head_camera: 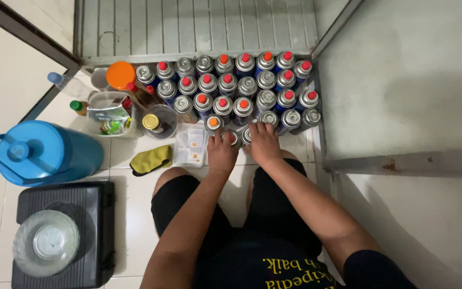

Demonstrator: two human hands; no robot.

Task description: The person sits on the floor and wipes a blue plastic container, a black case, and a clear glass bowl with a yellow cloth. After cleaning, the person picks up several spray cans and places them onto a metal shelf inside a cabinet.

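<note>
Dozens of gas canisters (231, 88) stand packed in rows on the tiled floor against the metal wall, and we crouch before them. Going left to right: the blue water jug (44, 152) and the black case (65, 235) with a glass lid (46, 242) on top sit well apart from our hands. Our left hand (221, 152) closes over one front-row canister (233, 138); our right hand (263, 143) covers another canister (246, 134) just beside it, fingers curled around the top.

We judge the risk is a domino one: the cans stand touching, so a tilt or a hasty pull could topple neighbours. Several cans show bare valves without red or orange caps, which a knock might press.

Our hands hide how firmly each can is gripped, and our knees conceal the floor below them. The clutter by the orange lid (120, 75) is hard to sort out.
</note>
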